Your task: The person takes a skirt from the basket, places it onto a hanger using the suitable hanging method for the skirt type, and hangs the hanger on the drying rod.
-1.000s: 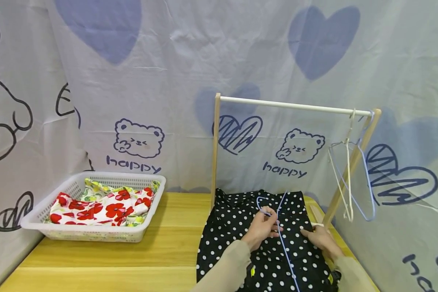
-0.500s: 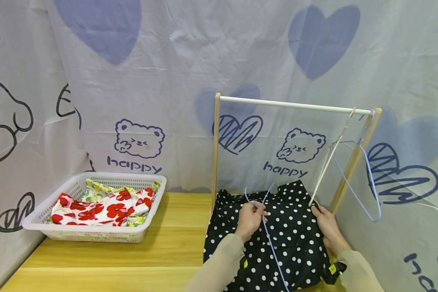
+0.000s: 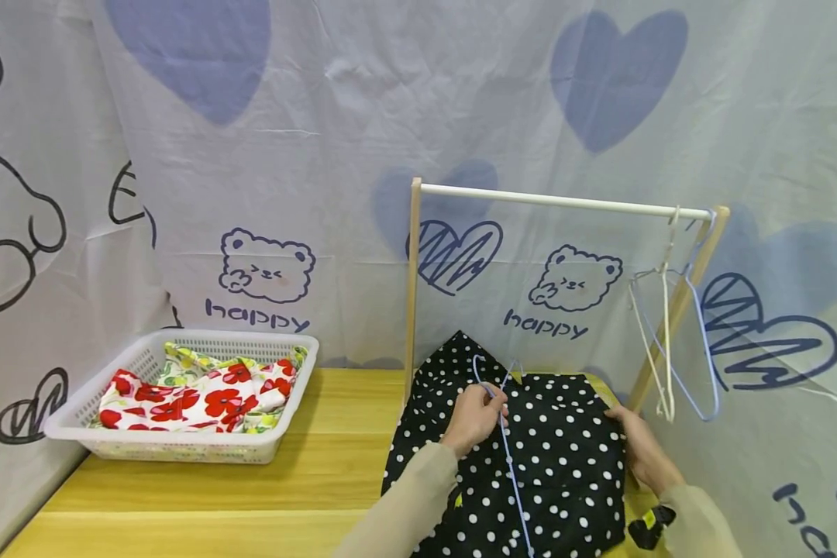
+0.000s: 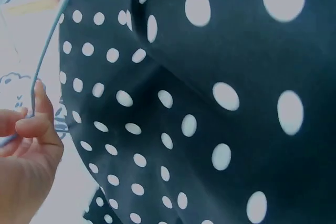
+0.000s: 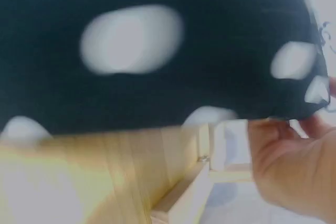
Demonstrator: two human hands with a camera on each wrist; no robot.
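Note:
A black garment with white polka dots [image 3: 565, 465] spreads over the right part of the table, its far left corner raised to a point. My left hand [image 3: 476, 418] pinches a thin light-blue clothes hanger [image 3: 512, 484] near its hook, and the hanger lies over the cloth. The left wrist view shows the hanger wire [image 4: 44, 51] between thumb and fingertips, beside the dotted fabric [image 4: 157, 103]. At the garment's right edge, my right hand [image 3: 643, 449] grips the cloth; in the right wrist view the fingers [image 5: 265, 135] are partly hidden by it.
A clothes rack with a white rail [image 3: 551, 200] stands behind the garment. A white hanger [image 3: 666, 341] and a blue hanger [image 3: 707, 364] hang at its right end. A white basket [image 3: 181, 446] with floral clothes sits on the wooden table [image 3: 335, 434] at left.
My left hand and its hanger have shifted left. My right hand has moved slightly right along the garment's edge. The white hanger, tilted half a second ago, hangs straight again.

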